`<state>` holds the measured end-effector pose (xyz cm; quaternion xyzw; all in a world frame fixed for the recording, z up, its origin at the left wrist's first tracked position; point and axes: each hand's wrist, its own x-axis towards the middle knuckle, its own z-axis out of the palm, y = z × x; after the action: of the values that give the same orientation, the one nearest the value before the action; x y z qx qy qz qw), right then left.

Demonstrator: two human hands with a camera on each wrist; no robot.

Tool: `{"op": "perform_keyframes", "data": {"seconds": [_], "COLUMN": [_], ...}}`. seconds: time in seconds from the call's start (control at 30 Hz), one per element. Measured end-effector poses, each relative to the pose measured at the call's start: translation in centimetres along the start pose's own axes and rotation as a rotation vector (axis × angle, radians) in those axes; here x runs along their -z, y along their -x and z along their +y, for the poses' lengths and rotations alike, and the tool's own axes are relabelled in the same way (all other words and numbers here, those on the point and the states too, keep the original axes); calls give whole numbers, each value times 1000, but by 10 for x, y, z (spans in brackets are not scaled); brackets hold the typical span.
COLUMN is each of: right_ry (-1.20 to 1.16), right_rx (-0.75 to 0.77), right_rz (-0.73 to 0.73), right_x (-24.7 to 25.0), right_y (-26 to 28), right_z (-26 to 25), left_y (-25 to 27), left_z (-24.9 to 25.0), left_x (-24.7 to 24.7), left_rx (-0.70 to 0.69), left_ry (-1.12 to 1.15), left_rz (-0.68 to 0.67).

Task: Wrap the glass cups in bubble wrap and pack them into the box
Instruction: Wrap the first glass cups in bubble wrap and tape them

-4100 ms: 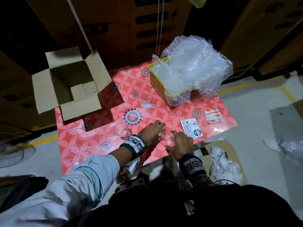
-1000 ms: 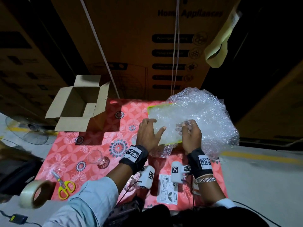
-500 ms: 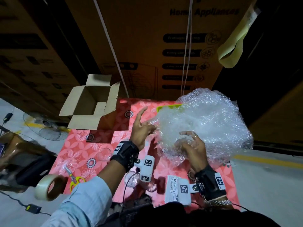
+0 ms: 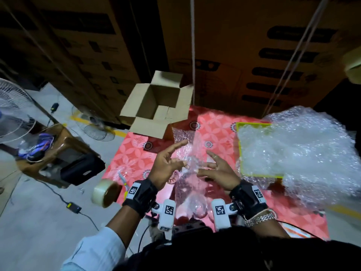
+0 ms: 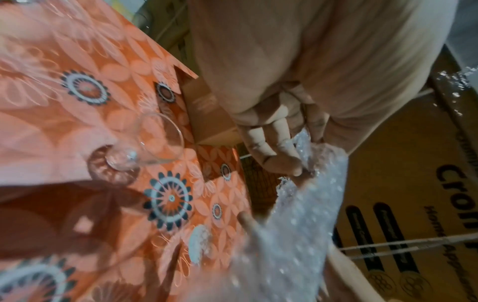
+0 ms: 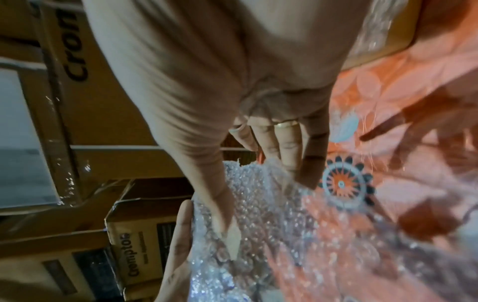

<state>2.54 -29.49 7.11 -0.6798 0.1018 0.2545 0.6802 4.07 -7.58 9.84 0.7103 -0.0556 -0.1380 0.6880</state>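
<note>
a single sheet of bubble wrap [image 4: 187, 153] is now free of the big bubble wrap pile [image 4: 297, 153], where both hands were working half a second ago. it hangs above the red table [image 4: 132, 155], held up between them. judgement: the wrapping material is secured, and wrapping of the first cup can begin.

left hand [image 4: 166, 163]: thumb and fingertip pinch the sheet's edge, other fingers extended. right hand [image 4: 216, 169]: thumb and fingertips pinch the opposite edge, remaining fingers spread.

the sheet is clear, crumpled, slack and partly folded. one glass cup [image 5: 147, 143] stands bare on the table below the left hand; another cup [image 4: 197, 206] sits at the near edge. none is wrapped. the cardboard box [image 4: 158, 106] stands open at the far left corner, apparently empty.
</note>
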Motion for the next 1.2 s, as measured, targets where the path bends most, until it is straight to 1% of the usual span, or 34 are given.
{"op": "perform_keyframes", "data": {"seconds": [0.07,0.13,0.23,0.3,0.37,0.5,0.63,0.77,0.83,0.93,1.0,1.07,1.13,1.2], "right_ry": [48,87,136,158,239,420,681,920,968,928,843,752,685,665], "right_rx": [-31,-42,-2,-6,-16,-15,-31,-19,-5,51,128,195,169,111], "right_rz": [-19,-7,14,55,98,90,96,40,25,122,226,334,390,421], "right_x": [-21,-42,-55,-67,-77,-88,-99,-105,-105,-102,-97,-92,-91,-92], "right_y": [-13,-28,-32,-38,-47,-76,-113,-134,-137,-128,-114,-97,-81,-73], "right_z": [-5,-11,-26,-34,-41,-48,-42,-29,-21,-12,-13,-12,-7,6], "left_y": [6,9,15,20,25,34,45,48,46,44,42,37,27,10], "left_z": [-6,-16,-25,-38,-53,-73,-86,-95,-100,-105,-101,-93,-86,-85], "left_x": [23,53,79,98,112,126,131,130,133,137,138,136,130,122], "left_rx": [28,75,123,167,213,320,401,527,566,619,578,459,326,242], "left_ry": [12,40,39,16,-4,-54,-187,-249,-384,-574,-593,-608,-637,-673], "left_rz": [25,93,200,218,214,199,169,157,145,114,162,204,228,221]}}
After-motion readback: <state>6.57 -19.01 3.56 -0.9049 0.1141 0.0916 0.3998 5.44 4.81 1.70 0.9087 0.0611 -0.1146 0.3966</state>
